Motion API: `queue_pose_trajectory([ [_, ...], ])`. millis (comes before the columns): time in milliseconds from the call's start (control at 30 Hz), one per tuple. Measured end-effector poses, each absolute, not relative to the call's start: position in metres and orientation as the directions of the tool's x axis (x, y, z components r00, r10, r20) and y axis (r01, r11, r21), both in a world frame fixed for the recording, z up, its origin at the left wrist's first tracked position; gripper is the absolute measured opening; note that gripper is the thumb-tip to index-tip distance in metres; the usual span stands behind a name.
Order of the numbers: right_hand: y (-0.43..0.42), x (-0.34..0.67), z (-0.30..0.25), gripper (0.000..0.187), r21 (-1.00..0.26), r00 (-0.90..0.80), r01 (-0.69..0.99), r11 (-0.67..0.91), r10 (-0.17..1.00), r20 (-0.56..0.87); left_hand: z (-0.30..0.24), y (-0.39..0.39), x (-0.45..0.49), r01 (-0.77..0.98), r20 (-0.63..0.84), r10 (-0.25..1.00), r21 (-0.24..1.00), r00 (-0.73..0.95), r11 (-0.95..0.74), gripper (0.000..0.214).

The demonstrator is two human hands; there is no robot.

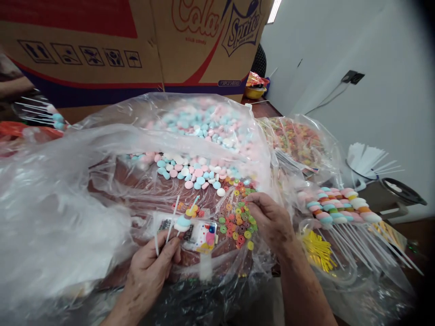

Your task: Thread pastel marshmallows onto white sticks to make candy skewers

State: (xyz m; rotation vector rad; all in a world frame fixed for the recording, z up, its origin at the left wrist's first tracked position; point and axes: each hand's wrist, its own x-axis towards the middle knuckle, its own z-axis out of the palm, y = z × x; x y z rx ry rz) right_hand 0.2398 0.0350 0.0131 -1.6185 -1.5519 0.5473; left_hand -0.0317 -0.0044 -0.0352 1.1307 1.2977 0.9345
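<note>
My left hand (152,262) is closed round white sticks (171,217); one stick carries a pale blue candy and small coloured pieces. My right hand (270,222) is pinched over a heap of small coloured ring candies (238,222) lying on clear plastic. What its fingertips hold is too small to make out. Behind the rings lies a spread of pink, blue and white round candies (193,172).
A big clear plastic bag (50,203) billows at the left. Finished candy skewers (340,208) lie at the right beside gold twist ties (317,251). A large cardboard box (136,45) stands behind. A cup of white sticks (365,160) is at the far right.
</note>
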Motion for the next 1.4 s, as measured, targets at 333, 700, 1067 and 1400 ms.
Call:
queue_pose_trajectory([
  [333, 0.051, 0.223, 0.017, 0.018, -0.610, -0.093, 0.764, 0.208, 0.972, 0.215, -0.033, -0.004, -0.028, 0.123, -0.201, 0.978, 0.974, 0.061, 0.192, 0.032],
  [700, 0.071, 0.219, 0.015, 0.021, -0.497, -0.187, 0.838, 0.224, 0.975, 0.124, -0.031, -0.003, -0.028, 0.105, -0.185, 0.979, 0.979, 0.083, 0.176, 0.034],
  [1067, 0.105, 0.186, 0.026, 0.019, -0.153, -0.146, 0.978, 0.143, 0.989, -0.013, -0.024, -0.004, -0.027, 0.118, -0.165, 0.984, 0.981, 0.066, 0.157, 0.035],
  [1400, 0.129, 0.183, 0.026, 0.021, -0.088, -0.121, 0.989, 0.115, 0.991, -0.058, -0.027, -0.003, -0.027, 0.087, -0.147, 0.986, 0.986, 0.072, 0.141, 0.029],
])
